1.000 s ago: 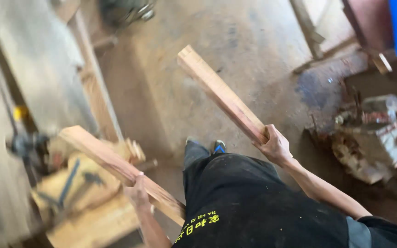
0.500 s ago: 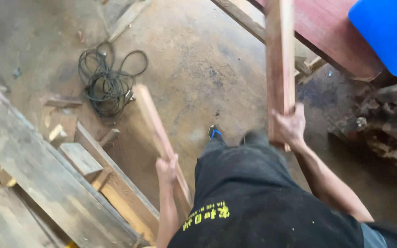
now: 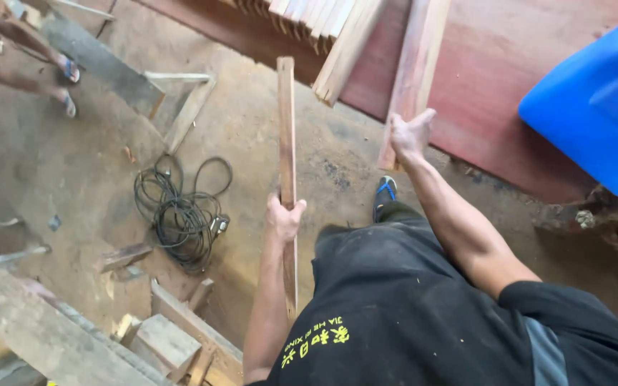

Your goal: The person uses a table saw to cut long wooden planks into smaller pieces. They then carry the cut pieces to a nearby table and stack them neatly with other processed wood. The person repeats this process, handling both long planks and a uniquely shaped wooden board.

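Observation:
My left hand (image 3: pixel 285 216) grips a narrow reddish wooden plank (image 3: pixel 286 136) around its middle; the plank points away from me over the dirt floor. My right hand (image 3: pixel 409 134) holds the lower end of a wider reddish plank (image 3: pixel 418 64), which leans up onto a red sheet (image 3: pixel 495 64) at the far side. Below me I see my dark shorts and one foot in a blue sandal (image 3: pixel 385 193).
A coil of black cable (image 3: pixel 177 213) lies on the floor to the left. More planks (image 3: pixel 323 28) are stacked at the top. Timber offcuts (image 3: pixel 166 336) and a beam sit at lower left. A blue plastic object (image 3: pixel 602 107) is at right. Another person's sandalled feet (image 3: pixel 66 86) stand at top left.
The view has swung toward the red sheet. My right hand's plank has moved from upright in the air to leaning on the sheet. The left plank now points straight ahead.

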